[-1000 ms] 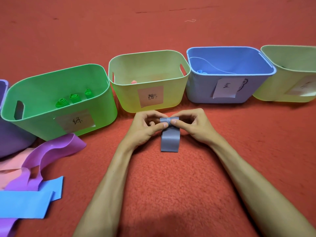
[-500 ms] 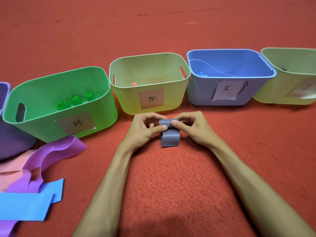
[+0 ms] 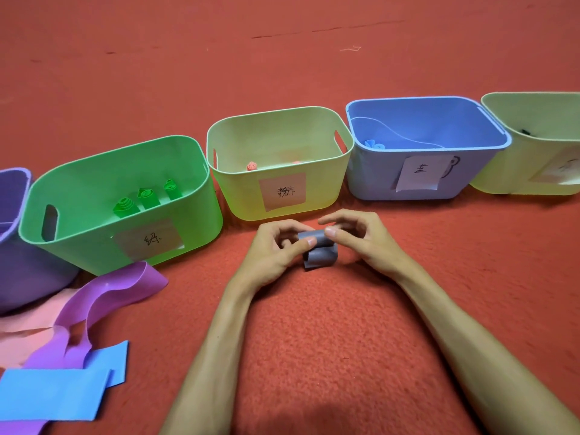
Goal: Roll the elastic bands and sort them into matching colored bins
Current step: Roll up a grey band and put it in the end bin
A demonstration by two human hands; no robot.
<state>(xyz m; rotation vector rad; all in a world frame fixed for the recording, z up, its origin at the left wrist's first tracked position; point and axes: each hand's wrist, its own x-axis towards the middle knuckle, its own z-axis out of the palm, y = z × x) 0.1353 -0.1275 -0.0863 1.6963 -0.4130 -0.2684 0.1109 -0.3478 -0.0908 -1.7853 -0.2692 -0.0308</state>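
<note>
Grey band [image 3: 320, 256] between both hands' fingers [image 3: 309, 243]

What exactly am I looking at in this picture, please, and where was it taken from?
There is no machine here: a person works with two bare hands, and the picture comes from a wide-angle camera worn on the head, looking forward and down. The left hand and the right hand both pinch a grey band, partly rolled, its loose end hanging toward the red carpet. Behind them stands a row of bins: a purple bin, a green bin holding three green rolls, a yellow-green bin with a pink roll inside, a blue bin with a blue roll, and a second yellow-green bin at the right edge. At the lower left lie loose bands, purple, pink and blue, not yet rolled.
</note>
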